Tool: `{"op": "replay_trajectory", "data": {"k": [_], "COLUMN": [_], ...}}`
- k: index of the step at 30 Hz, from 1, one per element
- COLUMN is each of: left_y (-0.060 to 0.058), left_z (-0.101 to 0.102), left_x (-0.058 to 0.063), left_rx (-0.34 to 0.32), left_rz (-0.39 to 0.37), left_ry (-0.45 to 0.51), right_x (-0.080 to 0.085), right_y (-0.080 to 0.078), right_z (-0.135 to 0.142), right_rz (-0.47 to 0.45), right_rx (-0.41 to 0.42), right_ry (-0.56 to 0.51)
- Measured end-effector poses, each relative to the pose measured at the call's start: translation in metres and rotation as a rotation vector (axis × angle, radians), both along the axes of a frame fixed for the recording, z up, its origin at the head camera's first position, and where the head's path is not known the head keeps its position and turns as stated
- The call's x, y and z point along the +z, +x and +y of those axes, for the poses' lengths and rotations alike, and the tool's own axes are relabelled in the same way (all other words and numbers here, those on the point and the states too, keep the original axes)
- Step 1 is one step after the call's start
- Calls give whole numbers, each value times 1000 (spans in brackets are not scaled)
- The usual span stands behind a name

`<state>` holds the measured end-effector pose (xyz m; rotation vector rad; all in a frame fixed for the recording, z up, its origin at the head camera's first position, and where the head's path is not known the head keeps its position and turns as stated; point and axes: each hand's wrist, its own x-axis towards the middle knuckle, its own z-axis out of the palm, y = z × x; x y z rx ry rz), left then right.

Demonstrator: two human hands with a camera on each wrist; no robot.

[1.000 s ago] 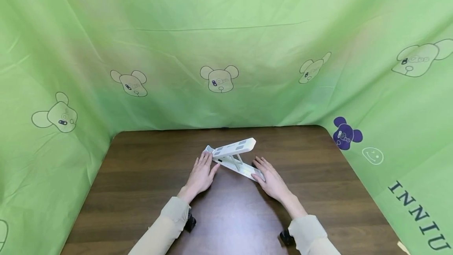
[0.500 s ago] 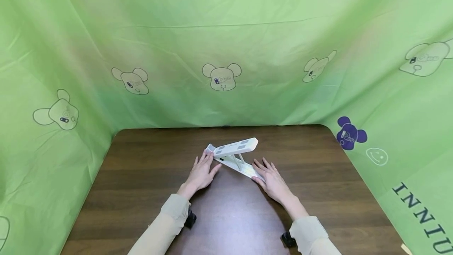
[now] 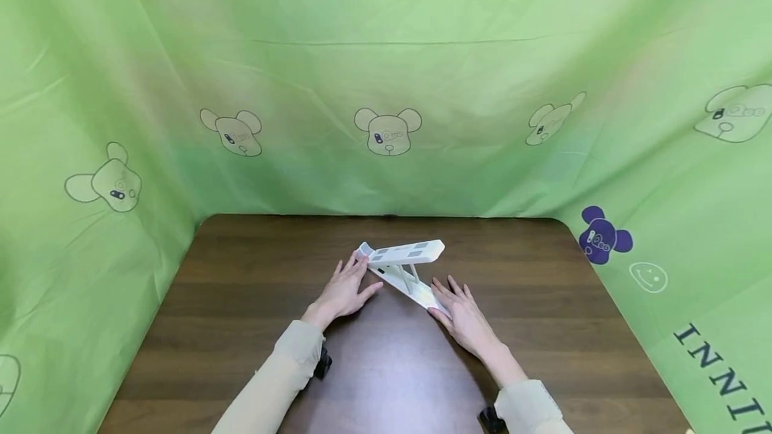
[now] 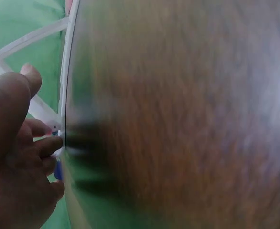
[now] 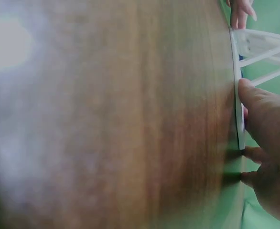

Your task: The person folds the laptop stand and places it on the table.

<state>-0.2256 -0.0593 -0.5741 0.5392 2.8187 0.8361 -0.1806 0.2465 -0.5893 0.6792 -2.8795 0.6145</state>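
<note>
In the head view, we see the white stand between left hand and right hand: nearly straight fingers touch its ends, probably to steady it, gripping nothing. Left-wrist view: fingertips at the joined end. Right-wrist view: thumb against the edge, fingers spread beyond.

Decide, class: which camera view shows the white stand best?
The head view: the white stand appears nearly whole, with raised top, struts and base. Left wrist shows the base edge-on, the rest cropped; right wrist, base edge, struts and cropped top.
</note>
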Motion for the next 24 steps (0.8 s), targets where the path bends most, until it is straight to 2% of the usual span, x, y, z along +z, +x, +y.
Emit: {"op": "replay_trajectory", "data": {"k": [6,13,17,24], "left_y": [-8,-17,-21,-28], "left_z": [-6,-11,-12,-19], "left_x": [0,7,8,14], "left_rx": [-62,-103,-132,-167], "left_rz": [-4,-51,-86,-121], "left_ry": [-16,30,11,-18], "right_x": [-2,0,0,0], "right_y": [0,0,2,4], "right_z": [-1,-2,-4,-9], "right_rz": [27,88,106,196], "right_rx": [8,31,45,72], "right_ry": [24,74,80,86]}}
